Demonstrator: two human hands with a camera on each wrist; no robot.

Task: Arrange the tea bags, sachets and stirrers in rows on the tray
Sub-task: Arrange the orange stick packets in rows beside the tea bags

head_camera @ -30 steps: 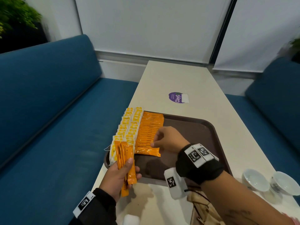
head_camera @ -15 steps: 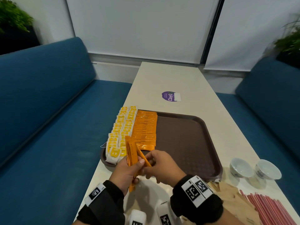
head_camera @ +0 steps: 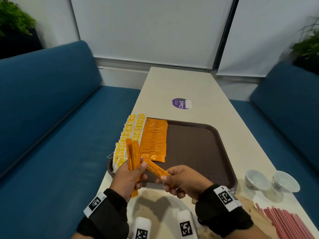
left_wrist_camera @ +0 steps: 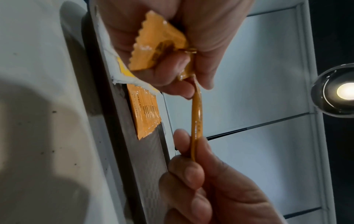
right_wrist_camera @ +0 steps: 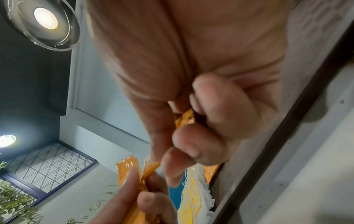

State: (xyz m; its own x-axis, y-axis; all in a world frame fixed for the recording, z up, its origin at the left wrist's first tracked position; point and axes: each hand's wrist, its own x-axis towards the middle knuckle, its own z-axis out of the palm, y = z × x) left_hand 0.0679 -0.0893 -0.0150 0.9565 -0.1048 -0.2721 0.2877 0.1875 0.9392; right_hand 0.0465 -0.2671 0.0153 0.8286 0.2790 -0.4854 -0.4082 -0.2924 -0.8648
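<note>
A brown tray [head_camera: 198, 149] lies on the pale table. Along its left side run white-and-yellow tea bags [head_camera: 128, 135] and, beside them, a row of orange coffee sachets [head_camera: 154, 138]. My left hand [head_camera: 128, 176] grips a small bundle of orange sachets [head_camera: 133, 152] upright over the tray's near left corner. My right hand [head_camera: 181, 181] pinches one orange sachet [head_camera: 156, 169] by its near end; its far end touches the left thumb. The left wrist view shows this sachet [left_wrist_camera: 197, 121] edge-on between both hands. Red stirrers [head_camera: 286, 223] lie at the near right of the table.
Two small white cups [head_camera: 272, 181] stand right of the tray. Brown paper [head_camera: 253, 209] lies under my right wrist. A purple sticker [head_camera: 181, 103] marks the table beyond the tray. Blue sofas [head_camera: 51, 135] flank the table on both sides.
My right hand left the row on the tray, came back to the left hand's bundle, and now draws one sachet out to the right.
</note>
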